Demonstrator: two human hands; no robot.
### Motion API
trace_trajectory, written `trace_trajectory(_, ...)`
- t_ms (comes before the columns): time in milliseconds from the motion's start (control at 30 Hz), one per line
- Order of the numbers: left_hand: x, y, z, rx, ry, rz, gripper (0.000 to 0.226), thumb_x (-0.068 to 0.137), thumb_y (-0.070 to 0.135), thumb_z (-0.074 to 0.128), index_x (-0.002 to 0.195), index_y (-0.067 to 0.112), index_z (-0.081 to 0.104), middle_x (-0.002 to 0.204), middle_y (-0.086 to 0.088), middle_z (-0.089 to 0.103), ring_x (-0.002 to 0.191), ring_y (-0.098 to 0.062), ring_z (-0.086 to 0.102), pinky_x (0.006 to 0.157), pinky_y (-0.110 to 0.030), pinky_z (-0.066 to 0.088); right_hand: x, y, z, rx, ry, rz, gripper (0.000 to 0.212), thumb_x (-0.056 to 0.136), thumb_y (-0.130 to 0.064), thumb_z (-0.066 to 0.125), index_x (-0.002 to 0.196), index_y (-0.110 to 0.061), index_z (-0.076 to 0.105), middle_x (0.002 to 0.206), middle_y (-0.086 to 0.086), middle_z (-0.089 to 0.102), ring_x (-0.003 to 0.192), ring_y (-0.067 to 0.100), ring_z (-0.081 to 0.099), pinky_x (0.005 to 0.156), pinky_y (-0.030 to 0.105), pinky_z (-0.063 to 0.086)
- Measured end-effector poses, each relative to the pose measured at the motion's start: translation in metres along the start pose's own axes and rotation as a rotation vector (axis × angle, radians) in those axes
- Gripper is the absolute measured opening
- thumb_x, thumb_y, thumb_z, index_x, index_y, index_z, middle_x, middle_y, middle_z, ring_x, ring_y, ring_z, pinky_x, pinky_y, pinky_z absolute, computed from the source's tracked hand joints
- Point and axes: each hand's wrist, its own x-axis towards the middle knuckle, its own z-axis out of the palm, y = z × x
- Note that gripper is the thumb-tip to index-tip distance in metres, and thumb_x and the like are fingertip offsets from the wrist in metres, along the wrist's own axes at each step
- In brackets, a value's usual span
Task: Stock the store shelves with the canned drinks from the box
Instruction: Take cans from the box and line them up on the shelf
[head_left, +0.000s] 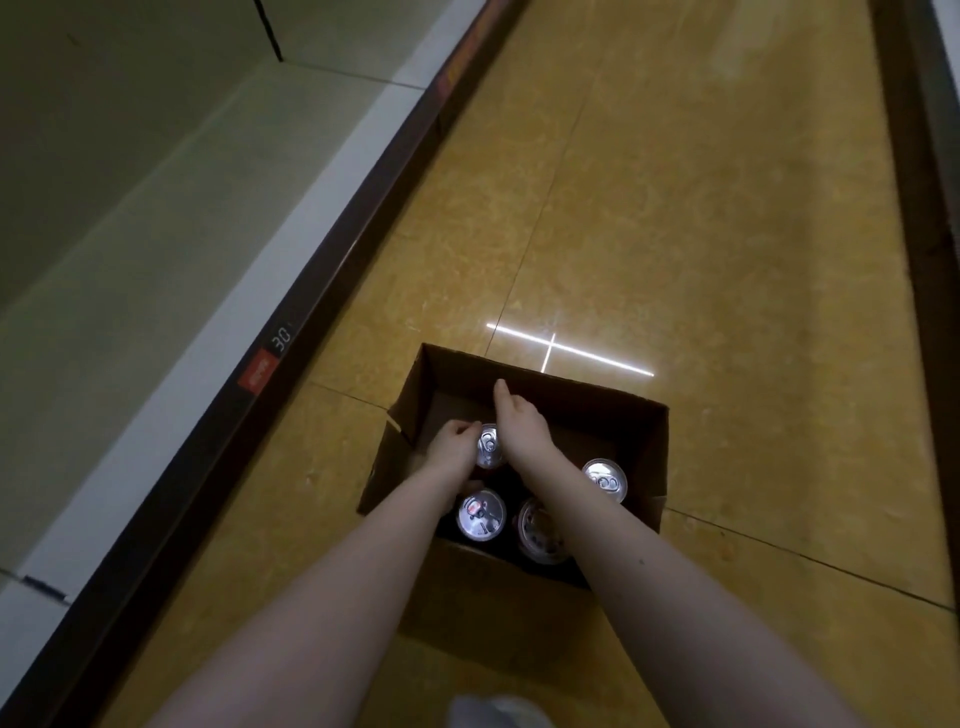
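Left grip: left hand (451, 446) curled round the side of the held can (488, 446), fingertips at the rim.
Right grip: right hand (515, 415) stretched out, fingers together, nothing seen held; palm side hidden.
Held can: upright, silver top showing; inside the box (571, 410), left half, about midway between near and far walls; just beside the right wrist.
Right fingertips: pointed at the far wall of the box; contact with it not clear.
Other cans: near-left can (480, 514), near-middle can (540, 530) partly under the right forearm, right-side can (604, 480); all upright inside the box, toward its near and right walls.
Shelf (130, 249): left of the box, across a strip of floor (675, 234); bare board in view.
Step in hand (judged): lifting one can out of the box.
Method: wrap the can's body, not the rim only; lift straight up, clear of the left wall, before swinging toward the shelf.
Risk (judged): crossed forearms; possible knock against the near-left can.
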Motion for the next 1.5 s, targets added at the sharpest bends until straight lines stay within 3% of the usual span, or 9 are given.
trace_trajectory(300, 0.000, -0.001, 0.001, -0.033, 0.040, 0.003, 0.043, 0.091, 0.020, 0.051, 0.133, 0.012, 0.046, 0.111, -0.013, 0.064, 0.098, -0.028, 0.063, 0.090, -0.046, 0.053, -0.003, -0.011, 0.006, -0.040, -0.010, 0.028, 0.043, 0.098, -0.038, 0.035, 0.070, -0.010, 0.052, 0.087, 0.012, 0.054, 0.089, 0.030, 0.053, 0.080, 0.037, 0.042)
trace_trajectory(400, -0.008, 0.002, 0.000, -0.085, 0.078, 0.038, 0.040, 0.089, 0.020, 0.055, 0.128, 0.013, 0.051, 0.110, -0.013, 0.065, 0.096, -0.029, 0.064, 0.086, -0.046, 0.055, -0.014, -0.014, 0.002, 0.007, 0.039, 0.007, 0.041, 0.098, -0.037, 0.036, 0.075, -0.009, 0.057, 0.091, 0.015, 0.057, 0.094, 0.034, 0.057, 0.084, 0.040, 0.046)
trace_trajectory(500, -0.022, 0.009, -0.002, -0.131, 0.104, 0.072, 0.038, 0.089, 0.021, 0.059, 0.126, 0.012, 0.054, 0.110, -0.015, 0.065, 0.095, -0.032, 0.066, 0.080, -0.047, 0.058, -0.028, -0.013, -0.002, 0.070, 0.106, -0.038, 0.041, 0.098, -0.034, 0.036, 0.064, -0.014, 0.048, 0.074, 0.005, 0.053, 0.076, 0.024, 0.053, 0.069, 0.032, 0.041)
trace_trajectory(667, -0.047, 0.019, -0.009, -0.103, 0.162, 0.137, 0.031, 0.089, 0.017, 0.062, 0.118, 0.008, 0.059, 0.111, -0.015, 0.062, 0.084, -0.028, 0.064, 0.059, -0.036, 0.059, -0.058, -0.013, -0.009, 0.235, 0.177, -0.126, 0.037, 0.099, -0.029, 0.036, 0.119, -0.006, 0.057, 0.105, 0.001, 0.054, 0.101, 0.016, 0.049, 0.085, 0.028, 0.036)
trace_trajectory(967, -0.112, 0.049, -0.042, -0.101, 0.080, 0.311, 0.024, 0.090, 0.016, 0.061, 0.111, 0.005, 0.063, 0.106, -0.012, 0.062, 0.070, -0.017, 0.060, 0.035, -0.021, 0.048, -0.124, -0.040, -0.022, 0.585, 0.198, -0.245, 0.026, 0.098, -0.023, 0.041, 0.119, -0.013, 0.054, 0.110, 0.003, 0.062, 0.088, 0.010, 0.060, 0.064, 0.015, 0.051)
trace_trajectory(1067, -0.145, 0.063, -0.069, -0.113, 0.086, 0.363, 0.016, 0.090, 0.016, 0.061, 0.104, 0.008, 0.063, 0.103, -0.011, 0.060, 0.078, -0.022, 0.061, 0.043, -0.025, 0.055, -0.148, -0.056, -0.019, 0.562, 0.192, -0.364, 0.028, 0.098, -0.018, 0.042, 0.123, -0.011, 0.053, 0.120, 0.007, 0.061, 0.109, 0.017, 0.058, 0.089, 0.024, 0.049)
trace_trajectory(1167, -0.180, 0.074, -0.101, -0.154, 0.090, 0.427, 0.020, 0.090, 0.013, 0.060, 0.108, 0.004, 0.063, 0.104, -0.013, 0.058, 0.080, -0.024, 0.060, 0.060, -0.037, 0.060, -0.170, -0.072, -0.010, 0.470, 0.155, -0.478, 0.029, 0.098, -0.018, 0.042, 0.123, -0.013, 0.056, 0.120, 0.005, 0.060, 0.110, 0.017, 0.057, 0.079, 0.014, 0.050)
trace_trajectory(1400, -0.255, 0.073, -0.188, -0.201, 0.295, 0.607, 0.015, 0.085, 0.023, 0.066, 0.094, 0.011, 0.069, 0.091, -0.014, 0.069, 0.058, -0.023, 0.063, 0.064, -0.038, 0.059, -0.233, -0.137, 0.028, 0.369, -0.017, -0.689, 0.030, 0.093, -0.015, 0.053, 0.122, -0.014, 0.059, 0.118, 0.003, 0.064, 0.109, 0.011, 0.059, 0.087, 0.017, 0.050)
trace_trajectory(1500, -0.286, 0.069, -0.232, -0.191, 0.451, 0.664, 0.021, 0.081, 0.035, 0.069, 0.086, 0.015, 0.067, 0.087, -0.009, 0.071, 0.075, -0.027, 0.068, 0.080, -0.040, 0.057, -0.264, -0.174, 0.053, 0.381, -0.099, -0.755, 0.027, 0.093, -0.013, 0.053, 0.119, -0.014, 0.059, 0.115, 0.003, 0.065, 0.102, 0.007, 0.060, 0.079, 0.011, 0.049)
